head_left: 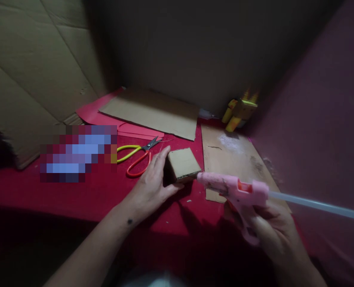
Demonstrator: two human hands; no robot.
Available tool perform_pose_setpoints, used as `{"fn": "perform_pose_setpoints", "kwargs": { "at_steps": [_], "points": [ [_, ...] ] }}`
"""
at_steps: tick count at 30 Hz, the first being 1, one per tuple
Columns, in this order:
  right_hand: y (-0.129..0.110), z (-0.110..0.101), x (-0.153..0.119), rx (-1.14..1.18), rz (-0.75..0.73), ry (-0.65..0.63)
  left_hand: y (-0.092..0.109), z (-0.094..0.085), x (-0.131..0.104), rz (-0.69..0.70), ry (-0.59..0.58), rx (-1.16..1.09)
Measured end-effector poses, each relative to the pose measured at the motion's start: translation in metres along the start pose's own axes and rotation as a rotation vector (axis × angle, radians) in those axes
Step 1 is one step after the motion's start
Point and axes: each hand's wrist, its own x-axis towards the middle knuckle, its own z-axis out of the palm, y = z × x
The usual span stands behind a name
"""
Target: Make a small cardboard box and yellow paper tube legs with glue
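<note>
Cardboard box (184,162), glue gun (232,185) at edge (189,175), tabletop (166,224) nearside

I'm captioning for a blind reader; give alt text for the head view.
A person's left hand holds a cardboard box over a red surface while the right hand holds a pink glue gun, its nozzle at the box's near edge. Scissors with yellow and red handles lie beyond the left hand; a cardboard sheet lies farther back.

Dim light, dark wall (194,48) at top centre, cardboard panel (30,67) upper left, purplish wall (323,119) right, red tabletop (21,191) across the middle
</note>
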Motion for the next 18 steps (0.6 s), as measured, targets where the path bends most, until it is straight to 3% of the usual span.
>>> {"fn": "perform_pose_setpoints", "kwargs": {
  "at_steps": [3,7,10,15,18],
  "points": [
    [0.001,-0.003,-0.004,-0.013,0.010,0.029,-0.001,0.001,0.000,0.021,0.004,0.000],
    [0.008,-0.016,-0.013,-0.103,0.064,0.186,-0.003,0.001,0.000,0.027,0.004,0.001],
    [0.018,-0.035,-0.008,-0.176,-0.013,0.279,-0.004,-0.001,0.001,0.012,-0.015,-0.011],
    [0.047,-0.075,0.019,-0.490,-0.234,0.288,-0.001,-0.004,0.003,-0.005,-0.044,-0.065],
    [0.058,-0.085,0.020,-0.436,-0.180,0.225,-0.001,-0.004,0.003,-0.009,-0.053,-0.064]
  ]
}}
